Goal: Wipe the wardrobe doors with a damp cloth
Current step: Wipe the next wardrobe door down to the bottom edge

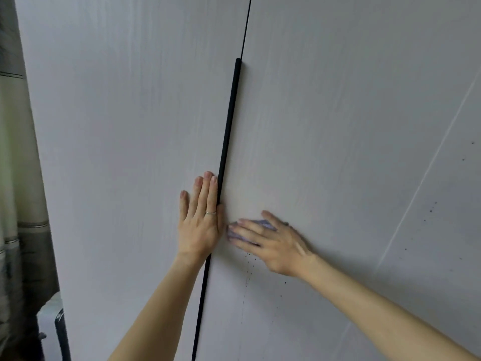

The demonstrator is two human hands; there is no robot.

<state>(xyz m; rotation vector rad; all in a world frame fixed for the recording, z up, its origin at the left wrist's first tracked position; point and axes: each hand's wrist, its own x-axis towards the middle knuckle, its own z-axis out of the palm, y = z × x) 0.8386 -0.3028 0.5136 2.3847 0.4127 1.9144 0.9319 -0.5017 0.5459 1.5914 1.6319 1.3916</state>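
Two pale grey wardrobe doors fill the view, the left door (pixel 125 152) and the right door (pixel 338 126), split by a long black vertical handle (pixel 230 121). My left hand (pixel 200 220) lies flat on the left door, fingers up, its edge against the handle; a ring is on one finger. My right hand (pixel 270 243) presses a small purple cloth (pixel 263 225) against the right door just right of the handle. The cloth is mostly hidden under the fingers. Dark specks (pixel 248 267) dot the door below the cloth.
A grey and cream curtain (pixel 18 204) hangs at the far left beside the wardrobe. A dark object (pixel 61 332) stands at the bottom left by the wardrobe's edge. More dark specks (pixel 432 209) mark the right door further right, past a thin pale diagonal line (pixel 426 175).
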